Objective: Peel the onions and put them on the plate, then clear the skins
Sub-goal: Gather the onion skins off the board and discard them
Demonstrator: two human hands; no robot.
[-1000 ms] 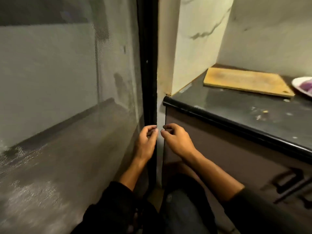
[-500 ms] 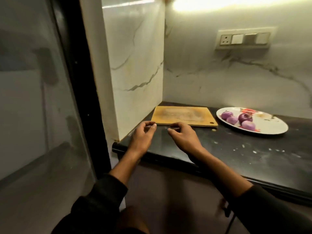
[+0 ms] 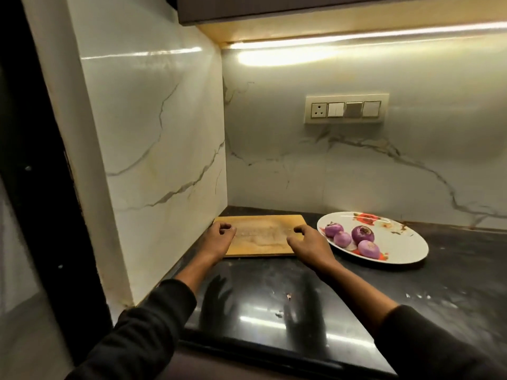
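Several peeled purple onions (image 3: 362, 233) lie together on a white flowered plate (image 3: 408, 244) at the right of the dark counter. A bare wooden cutting board (image 3: 263, 238) sits in the corner to the left of the plate. My left hand (image 3: 218, 240) hovers over the board's left end and my right hand (image 3: 308, 246) over its right front corner, close to the plate's rim. The fingers of both hands are loosely curled, and I see nothing held in either. Both arms wear dark sleeves.
The glossy black counter (image 3: 274, 305) carries a few small skin scraps (image 3: 288, 296) and pale specks (image 3: 418, 296). A marble side wall (image 3: 164, 160) closes the left, with a dark door frame (image 3: 30, 165) beyond it. A switch panel (image 3: 346, 109) is on the back wall.
The view swung up and right from the floor beside the cabinet to the counter. Both hands rose from near the door frame, moved apart and reached over the cutting board.
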